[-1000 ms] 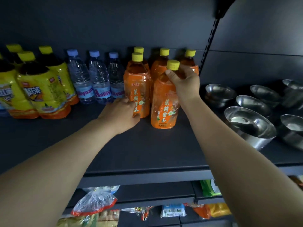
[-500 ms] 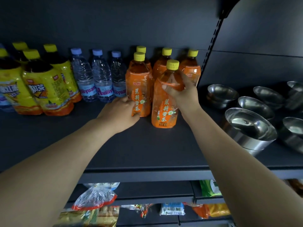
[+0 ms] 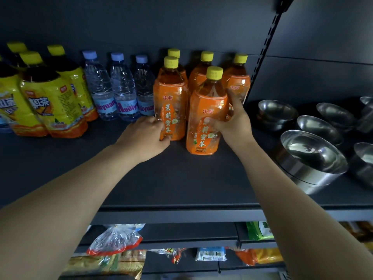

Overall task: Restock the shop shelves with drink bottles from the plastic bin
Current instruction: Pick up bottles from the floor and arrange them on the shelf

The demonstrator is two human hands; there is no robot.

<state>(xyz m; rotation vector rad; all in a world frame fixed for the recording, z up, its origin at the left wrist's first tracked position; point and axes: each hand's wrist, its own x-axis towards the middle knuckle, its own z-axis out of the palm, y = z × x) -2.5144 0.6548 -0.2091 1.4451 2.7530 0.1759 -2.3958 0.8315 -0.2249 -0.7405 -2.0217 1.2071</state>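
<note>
Both bare arms reached up onto the dark shelf [image 3: 181,178]. The right hand [image 3: 232,124] was clamped round the middle of the near tea bottle [image 3: 207,102], thumb across the front of the orange label and fingers wrapped behind. That bottle stood upright on the shelf, yellow cap on, nearest of the orange group. The left hand [image 3: 145,136] gripped the second tea bottle [image 3: 170,102] low down, fingers curled round its bottom left edge. This one was also upright, just left of the near bottle and slightly farther back. Three more orange bottles [image 3: 201,77] stood in a row behind, against the back wall, one mostly hidden. To the left stood three clear water bottles [image 3: 123,91] with pale blue caps. Farther left was a cluster of yellow-label bottles [image 3: 50,102]. On the right of the shelf sat steel bowls [image 3: 310,156], some stacked. Snack bags [image 3: 117,239] lay on the lower shelves.
</note>
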